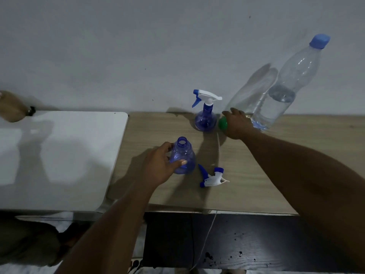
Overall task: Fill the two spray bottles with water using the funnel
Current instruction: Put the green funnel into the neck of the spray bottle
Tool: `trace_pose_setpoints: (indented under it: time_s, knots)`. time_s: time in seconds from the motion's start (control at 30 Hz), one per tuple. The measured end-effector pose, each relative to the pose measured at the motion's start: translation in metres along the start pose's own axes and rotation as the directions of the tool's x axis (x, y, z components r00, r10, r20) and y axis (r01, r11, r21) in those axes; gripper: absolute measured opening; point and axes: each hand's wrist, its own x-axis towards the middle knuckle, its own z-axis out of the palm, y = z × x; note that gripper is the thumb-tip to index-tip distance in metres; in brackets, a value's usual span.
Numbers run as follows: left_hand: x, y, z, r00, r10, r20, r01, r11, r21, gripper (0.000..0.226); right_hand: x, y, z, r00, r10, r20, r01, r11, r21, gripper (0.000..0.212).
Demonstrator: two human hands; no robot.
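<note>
Your right hand (236,125) curls over the green plastic funnel (223,123) — beyond and right of the uncapped translucent blue spray bottle (182,155) your left hand (158,165) grips upright.

Most of funnel (223,123) behind right hand (237,126)

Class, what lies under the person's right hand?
A rounded green edge, probably the funnel, peeks out beneath the right hand. The hand covers the rest, so its spout and full shape cannot be seen.
</note>
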Motion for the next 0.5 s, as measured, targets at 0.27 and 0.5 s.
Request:
trace_pose_setpoints:
  time_s: [0.27,0.5]
  knots:
    - [-0.003,0.006,-0.001,0.999,-0.038,0.009,0.039,0.998,-0.043,0.048,-0.012,0.011,0.014,0.996,-0.006,0.091,0.031,0.961,-0.276,0.063]
    - [-0.006,0.006,0.0,1.0,-0.021,0.009,0.022,0.999,-0.048,0.047,-0.034,0.02,0.014,0.983,0.039,0.177,-0.032,0.999,-0.043,0.075]
